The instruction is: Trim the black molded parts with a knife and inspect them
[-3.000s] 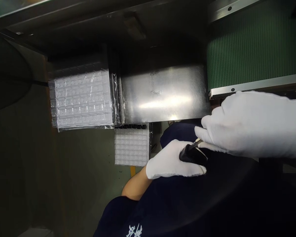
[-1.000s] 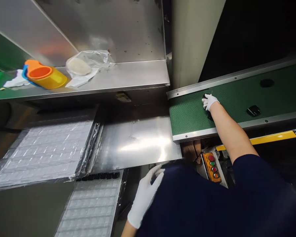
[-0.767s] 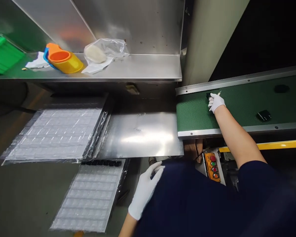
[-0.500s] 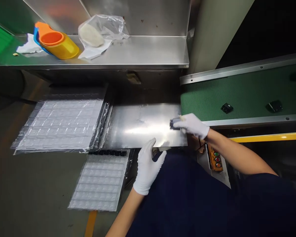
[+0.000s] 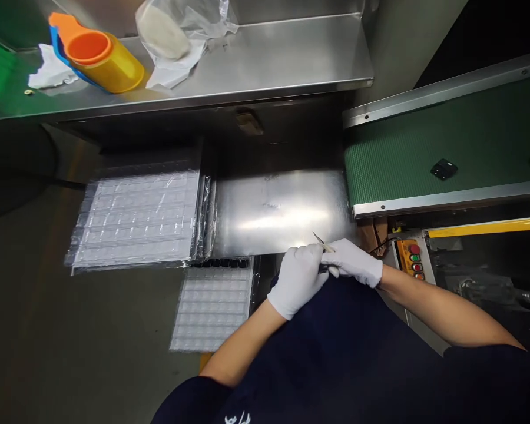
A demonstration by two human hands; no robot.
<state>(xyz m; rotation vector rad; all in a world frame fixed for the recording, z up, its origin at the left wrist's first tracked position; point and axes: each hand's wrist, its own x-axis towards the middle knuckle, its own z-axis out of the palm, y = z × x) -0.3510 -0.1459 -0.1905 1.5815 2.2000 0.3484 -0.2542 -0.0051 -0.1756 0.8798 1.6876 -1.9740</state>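
Observation:
Both my hands wear white gloves and meet over my lap, just below the front edge of the shiny steel plate (image 5: 282,212). My right hand (image 5: 357,262) is closed on thin tweezers (image 5: 320,240), whose tip points up and left over the plate. My left hand (image 5: 298,280) is curled against my right hand; a small dark part shows between them, mostly hidden. On the green conveyor belt (image 5: 424,147) to the right lies a small black part (image 5: 444,169).
Stacked clear blister trays (image 5: 136,218) lie left of the plate, a smaller tray (image 5: 214,303) below them. The steel shelf (image 5: 269,65) above carries an orange-and-yellow cup (image 5: 99,59) and a plastic bag (image 5: 176,35). A control box with coloured buttons (image 5: 414,258) sits under the belt.
My right hand reached onto the belt, took a small black part and drew back across the plate to my lap. My left hand rose and closed against it. The view tilted down.

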